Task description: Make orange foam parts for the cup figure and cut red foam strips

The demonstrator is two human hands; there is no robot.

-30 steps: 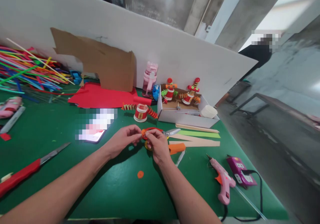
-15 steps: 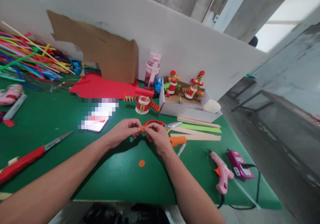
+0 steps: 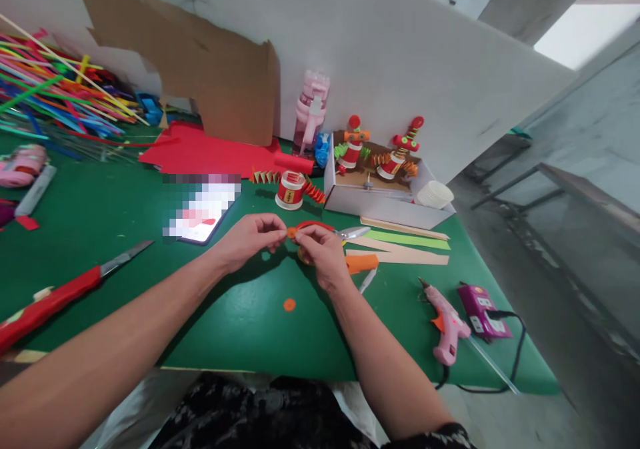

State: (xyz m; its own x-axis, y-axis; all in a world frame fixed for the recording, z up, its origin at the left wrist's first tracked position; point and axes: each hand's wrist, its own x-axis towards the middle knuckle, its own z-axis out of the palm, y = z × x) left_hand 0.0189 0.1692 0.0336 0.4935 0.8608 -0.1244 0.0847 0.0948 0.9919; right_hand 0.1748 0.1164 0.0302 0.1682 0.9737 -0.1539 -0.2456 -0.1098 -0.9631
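Green table, centre: left hand and right hand still pinch a small orange disc between them; second orange disc unmoved, nearer. Only view tilted; handling looks unfinished.

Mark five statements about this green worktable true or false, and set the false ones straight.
1. The left hand and right hand both have their fingertips on one small orange piece. True.
2. The pink glue gun lies to the left of the red-handled knife. False: it lies to the knife's right.
3. A loose orange disc lies on the green table, nearer the person than the hands. True.
4. The pink bottle stands inside the white box. False: it stands outside, left of the box.
5. The figure with green pleated arms is inside the white box. True.
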